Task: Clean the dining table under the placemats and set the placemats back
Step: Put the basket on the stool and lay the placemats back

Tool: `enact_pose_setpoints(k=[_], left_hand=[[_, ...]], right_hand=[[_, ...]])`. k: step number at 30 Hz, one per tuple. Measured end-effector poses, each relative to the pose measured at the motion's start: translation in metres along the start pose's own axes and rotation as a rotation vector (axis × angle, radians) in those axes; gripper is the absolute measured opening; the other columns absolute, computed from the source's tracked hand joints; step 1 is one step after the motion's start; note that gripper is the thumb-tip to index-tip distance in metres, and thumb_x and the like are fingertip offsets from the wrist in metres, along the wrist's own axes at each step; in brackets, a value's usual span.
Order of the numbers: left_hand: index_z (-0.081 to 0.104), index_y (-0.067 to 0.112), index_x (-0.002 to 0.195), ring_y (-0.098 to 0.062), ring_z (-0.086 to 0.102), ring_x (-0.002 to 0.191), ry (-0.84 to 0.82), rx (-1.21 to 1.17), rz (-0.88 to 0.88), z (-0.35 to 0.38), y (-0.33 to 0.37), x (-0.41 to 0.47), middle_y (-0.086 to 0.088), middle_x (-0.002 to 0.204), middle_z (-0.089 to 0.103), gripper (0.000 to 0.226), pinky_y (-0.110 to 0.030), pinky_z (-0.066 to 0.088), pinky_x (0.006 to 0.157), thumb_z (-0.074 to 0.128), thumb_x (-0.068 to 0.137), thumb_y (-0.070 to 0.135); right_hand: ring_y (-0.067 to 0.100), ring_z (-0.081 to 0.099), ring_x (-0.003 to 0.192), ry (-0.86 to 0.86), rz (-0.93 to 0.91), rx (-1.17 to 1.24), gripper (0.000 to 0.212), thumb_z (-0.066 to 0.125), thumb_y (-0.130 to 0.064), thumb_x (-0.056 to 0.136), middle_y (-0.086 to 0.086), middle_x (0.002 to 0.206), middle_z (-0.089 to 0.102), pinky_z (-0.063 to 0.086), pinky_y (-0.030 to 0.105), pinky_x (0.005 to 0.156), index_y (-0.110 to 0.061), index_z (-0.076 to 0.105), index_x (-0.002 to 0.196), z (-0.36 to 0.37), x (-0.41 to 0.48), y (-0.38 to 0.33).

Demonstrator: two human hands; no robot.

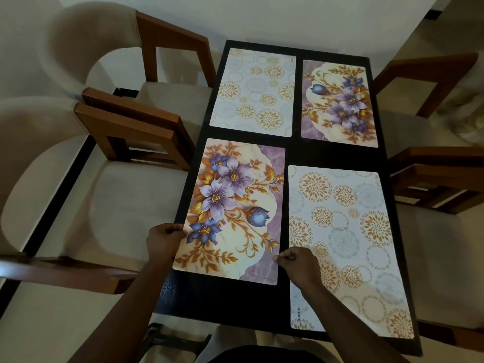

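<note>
Nearest, the left hand (164, 238) pinches the left edge of the floral placemat (230, 208) and the right hand (296, 262) pinches its right edge near the lower corner, both fingers closed on it, probably to square it on the dark dining table (337, 157). Beside it lies a circle-patterned placemat (345, 247); beyond, two more mats lie flat, chairs (125, 132) flanking.

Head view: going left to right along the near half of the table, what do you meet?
Left hand gripping the mat's left edge → near floral placemat → right hand pinching that mat's right edge → near circle-pattern placemat → dark table edge → right-side chair.
</note>
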State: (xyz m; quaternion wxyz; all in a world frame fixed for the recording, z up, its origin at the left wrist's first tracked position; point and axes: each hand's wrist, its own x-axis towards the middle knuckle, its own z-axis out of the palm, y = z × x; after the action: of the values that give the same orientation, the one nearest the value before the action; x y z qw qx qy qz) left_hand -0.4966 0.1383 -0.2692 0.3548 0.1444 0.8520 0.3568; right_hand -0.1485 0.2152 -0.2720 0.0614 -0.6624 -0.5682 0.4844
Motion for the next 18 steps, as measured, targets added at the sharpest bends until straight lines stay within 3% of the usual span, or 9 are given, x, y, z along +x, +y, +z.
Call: enact_pose_setpoints(k=[7, 12, 18], left_hand=[[0.081, 0.013, 0.096, -0.031, 0.077, 0.082, -0.019, -0.003, -0.029, 0.000, 0.000, 0.002, -0.010, 0.090, 0.080, 0.011, -0.052, 0.064, 0.086, 0.075, 0.088, 0.008], [0.081, 0.015, 0.090, -0.035, 0.078, 0.079, -0.037, -0.054, -0.086, -0.001, -0.002, 0.007, -0.012, 0.085, 0.080, 0.013, -0.055, 0.065, 0.082, 0.074, 0.085, 0.005], [0.082, 0.014, 0.090, -0.034, 0.079, 0.079, -0.033, -0.070, -0.092, 0.000, -0.007, 0.011, -0.012, 0.084, 0.081, 0.014, -0.056, 0.064, 0.084, 0.077, 0.082, 0.005]], right_hand=[[0.006, 0.068, 0.076, 0.002, 0.001, -0.020, 0.014, 0.085, -0.034, 0.086, -0.010, 0.082, 0.075, 0.042, 0.020, 0.061, -0.022, 0.079, 0.083, 0.000, 0.002, 0.002], [0.009, 0.069, 0.077, 0.019, 0.008, -0.030, 0.015, 0.086, -0.035, 0.084, -0.010, 0.082, 0.075, 0.045, 0.025, 0.067, -0.023, 0.078, 0.082, 0.004, 0.004, 0.005], [0.006, 0.068, 0.077, 0.014, 0.017, -0.025, 0.017, 0.086, -0.036, 0.085, -0.008, 0.084, 0.076, 0.043, 0.021, 0.062, -0.020, 0.080, 0.086, 0.003, 0.004, 0.005]])
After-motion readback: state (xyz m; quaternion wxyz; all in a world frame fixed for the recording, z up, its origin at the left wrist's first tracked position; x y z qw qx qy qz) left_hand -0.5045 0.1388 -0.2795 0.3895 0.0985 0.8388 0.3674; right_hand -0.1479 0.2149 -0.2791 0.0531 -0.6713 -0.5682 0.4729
